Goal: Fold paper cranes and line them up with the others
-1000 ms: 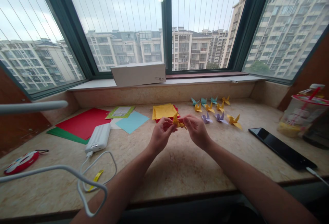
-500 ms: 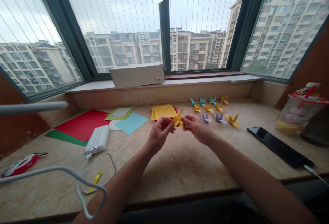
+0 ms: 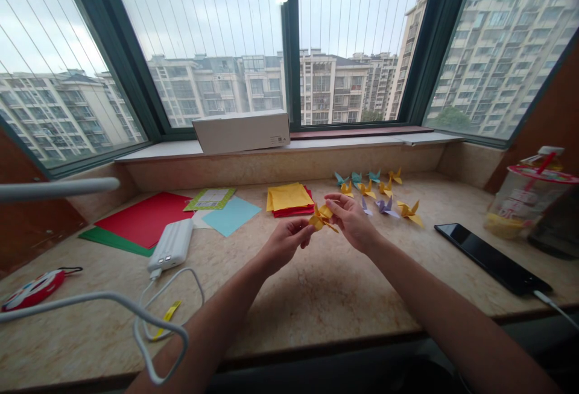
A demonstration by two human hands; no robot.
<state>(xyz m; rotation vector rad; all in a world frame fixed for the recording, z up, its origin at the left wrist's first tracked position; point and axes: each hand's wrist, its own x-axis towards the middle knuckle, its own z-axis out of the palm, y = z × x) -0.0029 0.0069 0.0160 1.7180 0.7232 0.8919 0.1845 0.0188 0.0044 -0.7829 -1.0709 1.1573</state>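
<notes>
A yellow origami crane (image 3: 322, 218) is held up over the stone counter, pinched between both hands. My left hand (image 3: 286, 241) has its fingers closed on the crane's left side. On the other side, my right hand (image 3: 350, 216) pinches its upper right part. Just behind the hands lies a stack of yellow and red paper squares (image 3: 290, 198). To the right stand rows of finished paper cranes: teal cranes (image 3: 356, 178) at the back, yellow cranes (image 3: 365, 189) in the middle and purple cranes (image 3: 386, 206) in front, the latter partly hidden by my right hand.
At left lie red paper (image 3: 143, 219), blue paper (image 3: 233, 216), a white power bank (image 3: 170, 244) with a cable, and a red-and-white object (image 3: 38, 290). A phone (image 3: 491, 258) and a plastic cup (image 3: 520, 201) are at right. A white box (image 3: 242, 133) rests on the sill.
The yellow crane has turned and tilted, with its wings now spread. My right hand has shifted slightly up and right, while my left hand has dropped a little.
</notes>
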